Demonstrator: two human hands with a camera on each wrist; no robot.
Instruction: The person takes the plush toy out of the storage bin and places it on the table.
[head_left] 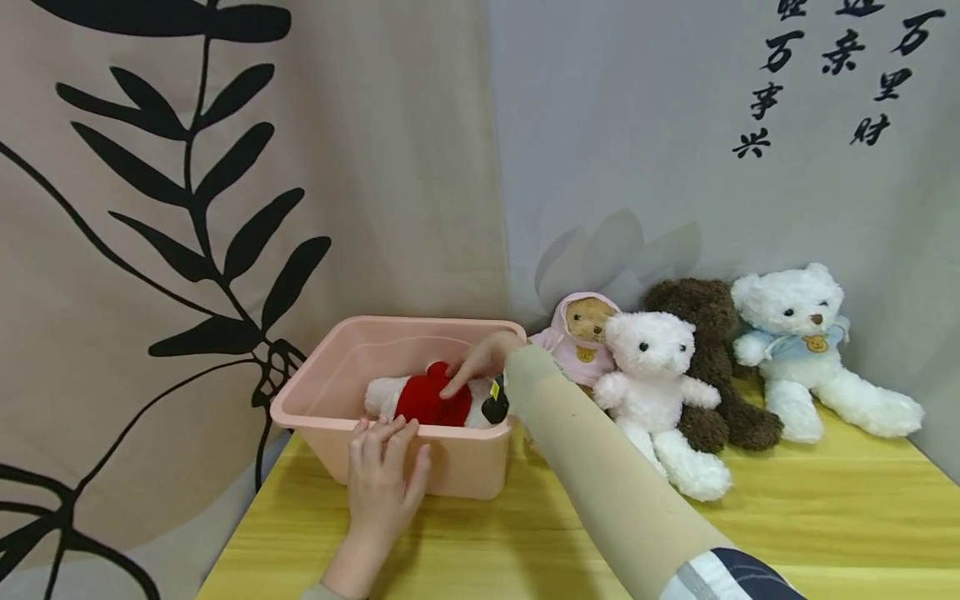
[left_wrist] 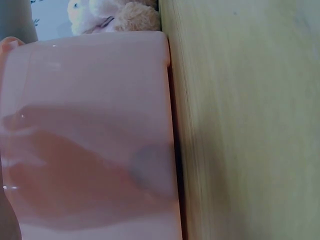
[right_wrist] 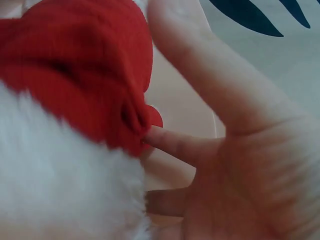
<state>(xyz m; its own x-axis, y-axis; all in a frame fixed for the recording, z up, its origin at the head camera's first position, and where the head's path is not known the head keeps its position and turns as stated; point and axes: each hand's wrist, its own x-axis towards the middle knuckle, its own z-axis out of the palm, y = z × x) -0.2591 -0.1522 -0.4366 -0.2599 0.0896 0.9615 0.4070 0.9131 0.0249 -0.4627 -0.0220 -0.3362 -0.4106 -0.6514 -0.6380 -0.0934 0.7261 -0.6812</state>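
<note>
A white plush toy in red clothing point(head_left: 431, 402) lies in the pink plastic bin point(head_left: 457, 467). My right hand point(head_left: 487, 354) reaches over the bin's right end and touches the toy's red cloth point(right_wrist: 85, 65). In the right wrist view its thumb is stretched out along the cloth's edge, and the other fingers reach to the toy's side, their ends partly hidden. My left hand point(head_left: 382, 475) rests against the bin's near wall, fingers fairly straight and tips at the rim. The left wrist view is mostly the bin's outer wall point(left_wrist: 100, 75).
To the bin's right sit a tan bear in a pink hood point(head_left: 585, 333), a pale pink bear point(head_left: 648, 392), a dark brown bear point(head_left: 701, 325) and a white bear in a blue top point(head_left: 806, 317). They stand on a yellow wooden table point(head_left: 810, 517) against a printed curtain point(head_left: 405, 167).
</note>
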